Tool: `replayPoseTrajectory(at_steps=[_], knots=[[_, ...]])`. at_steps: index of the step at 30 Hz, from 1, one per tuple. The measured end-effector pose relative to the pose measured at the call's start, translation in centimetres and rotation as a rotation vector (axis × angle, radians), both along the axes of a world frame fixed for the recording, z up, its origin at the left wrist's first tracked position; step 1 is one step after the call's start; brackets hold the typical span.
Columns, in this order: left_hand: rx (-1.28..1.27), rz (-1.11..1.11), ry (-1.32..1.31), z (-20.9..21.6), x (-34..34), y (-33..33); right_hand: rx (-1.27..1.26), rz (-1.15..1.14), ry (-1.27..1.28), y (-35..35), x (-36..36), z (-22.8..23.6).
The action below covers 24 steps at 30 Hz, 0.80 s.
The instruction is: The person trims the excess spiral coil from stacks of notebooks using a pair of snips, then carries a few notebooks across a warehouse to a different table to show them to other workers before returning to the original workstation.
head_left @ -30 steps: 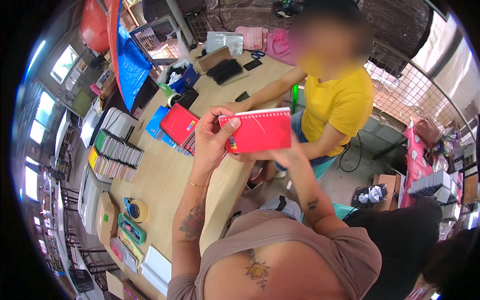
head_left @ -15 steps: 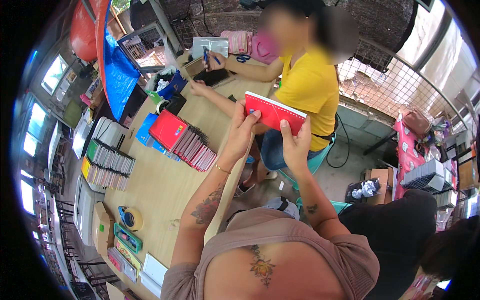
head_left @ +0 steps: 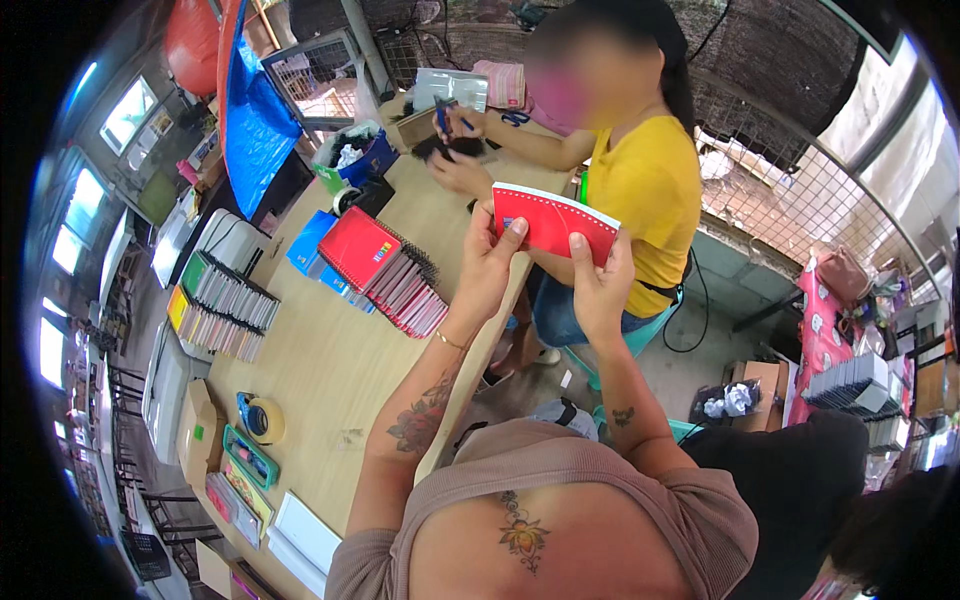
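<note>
A red notebook cover with white pages [head_left: 550, 225], punched with a row of holes along its upper edge, is held up in front of me beyond the table's right edge. No wire shows in those holes. My left hand [head_left: 490, 262] grips its left end, thumb on the red face. On the right end, my right hand [head_left: 603, 288] pinches it the same way, fingers behind. To the left, a pile of spiral-bound red notebooks [head_left: 358, 253] lies on the wooden table [head_left: 320, 370], with blue notebooks [head_left: 312, 243] beside it.
Across the table a person in a yellow shirt [head_left: 652, 190] holds blue-handled pliers [head_left: 442, 118] over dark material. Green and yellow notebook stacks [head_left: 222, 315] stand at the left edge. Nearer lie a tape roll [head_left: 268, 420] and a turquoise tray [head_left: 246, 462]. Behind them stands a blue bin [head_left: 378, 158].
My view has shifted slightly, while both hands keep the notebook raised. The co-worker's lower hand has moved from a pale strip to the dark material near the pliers.
</note>
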<state>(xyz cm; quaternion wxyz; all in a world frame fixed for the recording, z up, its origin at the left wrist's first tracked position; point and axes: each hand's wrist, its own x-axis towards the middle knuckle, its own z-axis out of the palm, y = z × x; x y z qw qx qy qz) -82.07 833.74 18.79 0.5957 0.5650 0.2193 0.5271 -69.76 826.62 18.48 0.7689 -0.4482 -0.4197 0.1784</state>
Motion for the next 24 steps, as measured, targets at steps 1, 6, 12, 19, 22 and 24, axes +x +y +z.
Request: replayPoseTrajectory(at_steps=[1,6,12,19,22,24], knots=[[0.006,0.005,-0.003,-0.4,-0.2,0.2,-0.025,0.018,0.015,-0.2,-0.2,0.1],[-0.069,-0.036,-0.053,-0.4,-0.2,0.0,-0.030,0.035,-0.036,-0.3,0.6,-0.8],[0.079,0.033,0.154,-0.7,-0.2,-0.1,-0.053,-0.035,-0.106,-1.3,1.7,-1.2],[0.021,0.077,0.083,-0.2,2.5,-2.2,-0.050,-0.179,-0.071,-2.1,2.9,-1.3],[0.041,0.079,0.161,-0.4,2.4,-2.5,-0.021,-0.178,-0.071,-2.4,3.3,-1.1],[0.037,0.077,0.188,-0.1,2.4,-2.8,-0.002,-0.158,-0.036,-2.5,3.0,-0.8]])
